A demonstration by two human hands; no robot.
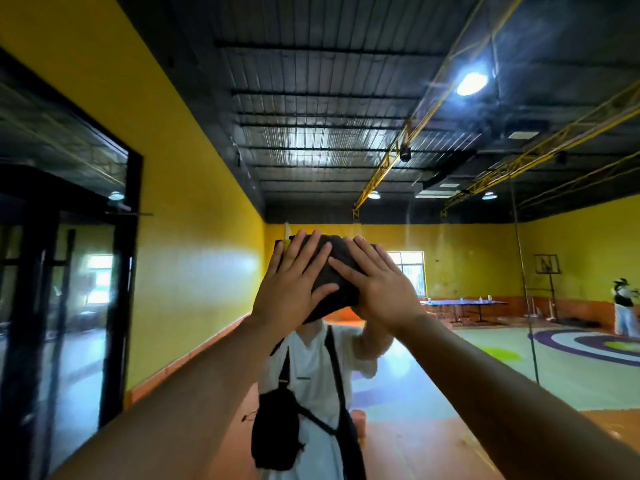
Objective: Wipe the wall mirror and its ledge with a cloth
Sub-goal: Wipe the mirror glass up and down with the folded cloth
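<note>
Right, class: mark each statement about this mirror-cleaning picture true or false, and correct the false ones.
1. The left hand and the right hand both press flat on the cloth, fingers straight. True.
2. The cloth is white. False: it is dark, nearly black.
3. The cloth sits at the reflected person's waist. False: it is up against the mirror, covering where the reflected head would be.
4. The reflection shows a white shirt and a black bag on a cross-body strap. True.
5. All the ceiling lights are off. False: a ceiling lamp shines brightly at the upper right.
</note>
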